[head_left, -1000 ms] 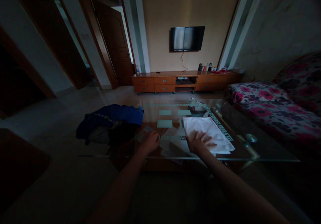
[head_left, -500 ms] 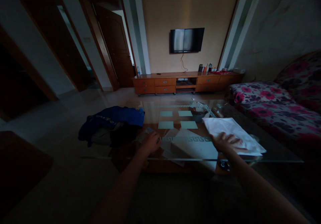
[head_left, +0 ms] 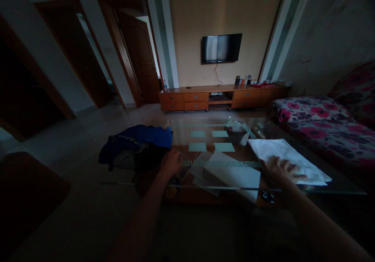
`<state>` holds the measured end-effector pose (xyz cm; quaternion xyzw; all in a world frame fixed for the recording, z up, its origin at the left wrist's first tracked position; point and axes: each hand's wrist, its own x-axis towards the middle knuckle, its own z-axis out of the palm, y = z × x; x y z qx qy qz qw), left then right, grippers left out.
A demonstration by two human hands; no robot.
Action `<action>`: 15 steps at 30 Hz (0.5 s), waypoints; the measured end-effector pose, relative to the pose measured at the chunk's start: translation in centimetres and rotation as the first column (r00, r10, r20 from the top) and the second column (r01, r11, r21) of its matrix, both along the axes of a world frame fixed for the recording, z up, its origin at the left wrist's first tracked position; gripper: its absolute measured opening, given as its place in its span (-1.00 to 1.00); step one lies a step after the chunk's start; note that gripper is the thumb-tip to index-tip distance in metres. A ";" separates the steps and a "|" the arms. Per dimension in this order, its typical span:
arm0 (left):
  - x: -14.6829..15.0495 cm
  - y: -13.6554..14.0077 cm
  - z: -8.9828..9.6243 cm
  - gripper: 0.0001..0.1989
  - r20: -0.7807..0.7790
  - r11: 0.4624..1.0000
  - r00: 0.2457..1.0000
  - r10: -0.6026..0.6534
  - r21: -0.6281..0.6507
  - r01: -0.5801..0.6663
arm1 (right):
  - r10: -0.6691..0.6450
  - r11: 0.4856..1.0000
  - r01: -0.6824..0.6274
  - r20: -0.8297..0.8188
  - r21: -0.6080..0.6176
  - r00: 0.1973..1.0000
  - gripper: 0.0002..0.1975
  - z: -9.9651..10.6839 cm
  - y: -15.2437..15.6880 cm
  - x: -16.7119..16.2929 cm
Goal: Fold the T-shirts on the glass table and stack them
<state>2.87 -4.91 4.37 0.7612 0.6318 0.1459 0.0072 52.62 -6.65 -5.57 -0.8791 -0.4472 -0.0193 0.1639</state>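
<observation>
My right hand (head_left: 283, 169) lies with its fingers spread on a folded white cloth (head_left: 290, 156), at the right side of the glass coffee table (head_left: 178, 127). To the left, my left hand (head_left: 172, 163) is over the tabletop beside a heap of dark clothing. The heap shows a blue garment (head_left: 140, 135) with yellowish lettering and a black garment (head_left: 152, 157) at its near edge. Its fingers are dim and partly turned from view, so I cannot make out whether they touch the black cloth.
Beneath the glass are a white box (head_left: 234, 176) and loose papers. A crumpled bag (head_left: 236, 125) and a small glass object (head_left: 259, 128) are towards the back right. A flowered sofa (head_left: 336, 125) borders the right; a TV cabinet (head_left: 196, 97) stands against the far wall.
The white cloth has slid to the right under my right hand. My left hand has moved left, closer to the dark clothing. The view has shifted slightly.
</observation>
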 end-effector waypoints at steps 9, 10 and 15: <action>-3.6 0.0 4.9 -0.46 0.390 0.609 0.763 0.515 0.460 -0.646 | 0.049 0.993 -0.051 0.024 0.105 0.999 -0.26 5.5 0.1 -4.4; -4.2 0.0 5.1 -0.41 0.421 0.576 0.728 0.541 0.445 -0.685 | 0.059 0.994 -0.061 0.023 0.094 0.998 -0.28 5.7 0.1 -4.7; -6.7 0.5 4.8 -0.54 0.456 0.612 0.681 0.574 0.315 -0.726 | 0.102 0.994 -0.103 0.017 0.028 0.995 -0.32 5.7 -0.1 -5.5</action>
